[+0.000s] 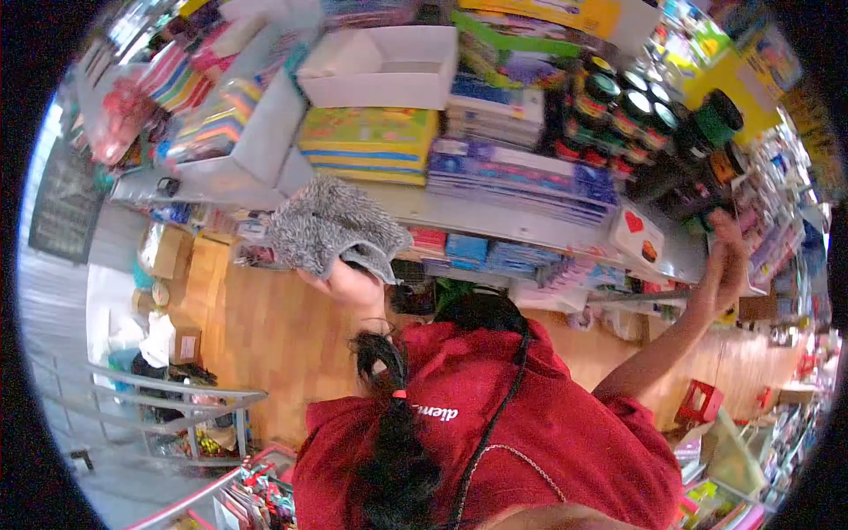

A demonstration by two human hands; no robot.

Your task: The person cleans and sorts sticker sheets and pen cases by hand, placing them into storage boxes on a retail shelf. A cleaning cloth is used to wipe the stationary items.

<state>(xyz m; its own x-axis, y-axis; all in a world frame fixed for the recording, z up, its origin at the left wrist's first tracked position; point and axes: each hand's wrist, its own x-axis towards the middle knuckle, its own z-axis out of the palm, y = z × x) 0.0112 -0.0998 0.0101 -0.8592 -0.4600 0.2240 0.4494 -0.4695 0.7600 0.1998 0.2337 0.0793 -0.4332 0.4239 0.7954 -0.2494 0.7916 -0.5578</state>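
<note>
Left hand bunched round a grey cloth, up by the shelf edge.

My left hand's (pixel 353 284) fingers are closed under the cloth (pixel 334 223). It looks soft, light and floppy, so I'd grip a gathered fold. My right hand (pixel 726 256) is up at the shelf (pixel 495 216) near the jars (pixel 632 110); I can't tell its grip. Stacked packs (pixel 517 172) and a white box (pixel 389 66) crowd the shelf.

Interior of a shop. Wooden plank floor (pixel 256 336) occupies the centre left of the frame. Grey shelf (pixel 495 216) crosses the upper middle — stacked with coloured paper packs (pixel 369 141), a white box (pixel 380 66) and dark jars (pixel 632 110). Metal rack (pixel 177 406) — lower left.
</note>
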